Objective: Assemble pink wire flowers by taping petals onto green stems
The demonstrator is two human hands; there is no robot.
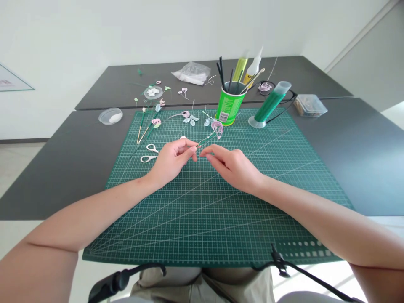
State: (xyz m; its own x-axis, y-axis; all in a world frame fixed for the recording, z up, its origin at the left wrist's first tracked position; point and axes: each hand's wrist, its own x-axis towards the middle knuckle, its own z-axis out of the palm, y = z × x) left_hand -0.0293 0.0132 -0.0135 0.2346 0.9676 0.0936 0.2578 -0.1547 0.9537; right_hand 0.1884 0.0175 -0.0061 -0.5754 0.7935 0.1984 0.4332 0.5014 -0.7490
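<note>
At the left of the frame, two shallow clear round dishes (pixel 105 115) with white material in them sit on the dark grey bench (pixel 57 168), one farther up than the other. Next come two slim tan-ended sticks (pixel 145 133), slanting up and right over the left edge region of the green gridded cutting mat (pixel 202 219). One pair of white-handled scissors (pixel 148 158) shows its two loops, the rest hidden by the left hand (pixel 176 158).

That hand is pinched on the thin green stem of one pale purple flower (pixel 217 128), just above the centre of the frame. The stem's long axis climbs from the fingertips toward the upper right, bloom end farthest from the person. The right hand (pixel 235 168) is just beside the stem's lower end, thumb and forefinger close; whether they grip anything, I cannot tell.

Farther right stand one bright green can (pixel 231 105) holding several dark sticks, and one clear tube with green contents (pixel 270 104), leaning right. One clear plastic box (pixel 311 105) lies beyond the mat's right edge. Wide gridded surface stretches between the forearms to the near edge, low in the frame.
</note>
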